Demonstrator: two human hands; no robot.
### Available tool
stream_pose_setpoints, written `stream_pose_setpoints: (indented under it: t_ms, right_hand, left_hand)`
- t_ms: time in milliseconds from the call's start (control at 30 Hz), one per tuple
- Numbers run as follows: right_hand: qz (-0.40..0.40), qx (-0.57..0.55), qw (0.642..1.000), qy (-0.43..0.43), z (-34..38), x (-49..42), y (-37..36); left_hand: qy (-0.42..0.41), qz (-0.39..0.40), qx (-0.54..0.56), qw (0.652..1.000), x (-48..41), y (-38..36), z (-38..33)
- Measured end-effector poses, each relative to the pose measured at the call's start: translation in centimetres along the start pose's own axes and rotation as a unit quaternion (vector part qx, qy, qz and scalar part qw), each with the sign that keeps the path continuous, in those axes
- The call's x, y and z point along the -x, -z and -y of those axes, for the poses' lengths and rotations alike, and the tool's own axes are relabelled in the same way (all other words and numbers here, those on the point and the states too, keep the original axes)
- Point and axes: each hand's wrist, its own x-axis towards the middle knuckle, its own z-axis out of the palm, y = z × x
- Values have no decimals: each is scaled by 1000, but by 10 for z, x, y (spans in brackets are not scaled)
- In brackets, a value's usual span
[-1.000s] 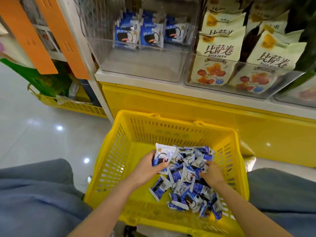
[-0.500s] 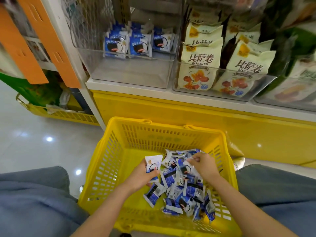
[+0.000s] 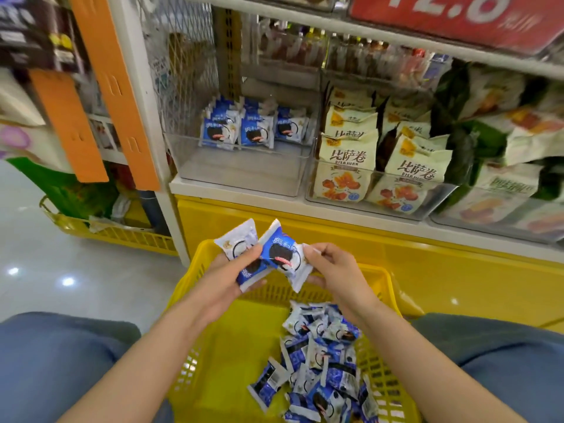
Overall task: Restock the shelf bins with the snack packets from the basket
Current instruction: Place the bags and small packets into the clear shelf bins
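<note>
A person facing a shop shelf holds two snack packets up above a yellow basket [image 3: 393, 285], in a view from a head-worn camera. The left hand [image 3: 224, 283] is curled round a white-and-blue snack packet [image 3: 236, 242], thumb across its front and fingers behind it; whether a further packet sits beneath it in that grip cannot be told. The right hand [image 3: 335, 270] pinches the sealed edge of a second packet [image 3: 279, 254] between thumb and fingertips, its blue face with a dark biscuit turned to the camera. The two packets touch where they meet, tilted away from each other in a shallow V, between the hands and over the basket's far rim. Below, a heap of packets [image 3: 323, 355] of the same kind lies in the right half of the basket, which stands between the person's blue-clad knees [image 3: 55, 370]. On the shelf straight ahead, a clear shelf bin [image 3: 241, 175] holds three short rows of matching blue packets [image 3: 254, 134] standing upright at its back. Just to the right, a neighbouring bin [image 3: 377, 178] is packed with cream packets [image 3: 343, 166] printed with red-orange food pictures. Orange strips [image 3: 114, 87] hang on the shelf upright at left, another yellow basket [image 3: 128, 238] sits on the tiled floor beyond it, and a red price sign [image 3: 451, 16] runs along the shelf above.
</note>
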Motion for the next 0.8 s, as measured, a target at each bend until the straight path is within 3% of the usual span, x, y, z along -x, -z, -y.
stream_pose_setpoints:
  t_ms: [233, 467, 567, 700, 800]
  right_hand:
    - [107, 176, 978, 29, 50, -7, -28]
    - [109, 244, 960, 80, 82, -28, -52]
    - [77, 248, 957, 128, 107, -44, -56]
    - [-41, 266, 942, 201, 143, -84, -62]
    - [-76, 244, 944, 207, 164, -123, -76]
  left_hand:
    - [-99, 24, -202, 974, -6, 17, -59]
    - [-147, -3, -206, 967, -16, 31, -83]
    - [-141, -38, -140, 979, -23, 39, -93]
    - [-136, -64, -83, 985, -31, 54, -107]
    - [-146, -64, -63, 985, -36, 61, -113]
